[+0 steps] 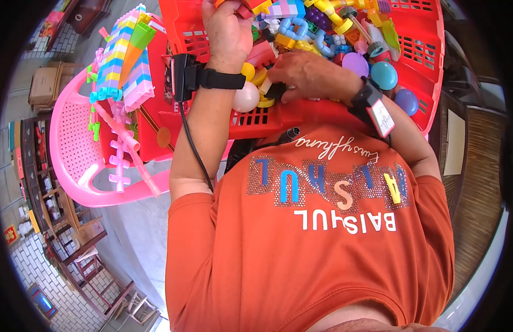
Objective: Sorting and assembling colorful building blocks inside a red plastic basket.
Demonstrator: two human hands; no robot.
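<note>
My left hand [229, 33] is over the left part of a red plastic basket [234, 128], its fingers closed round a red toy block [245, 10] at the top edge of the view. Low over the toys near the basket's near wall, my right hand [312, 74] has thumb and fingers bent round a small black piece [276, 91]. A cream-coloured block [265, 85] lies against that piece. About the hands are a white ball [246, 97], a red block [261, 53] and blue pipe-shaped pieces [293, 27]. The right fingertips are partly hidden.
A pink plastic chair [74, 138] stands at the left. Stacked pastel blocks [115, 61] and pink linked tubes [124, 133] rest there beside the basket. Teal and purple balls [384, 75] lie at the basket's right. Cardboard boxes [43, 86] and wooden shelves [35, 160] stand farther left.
</note>
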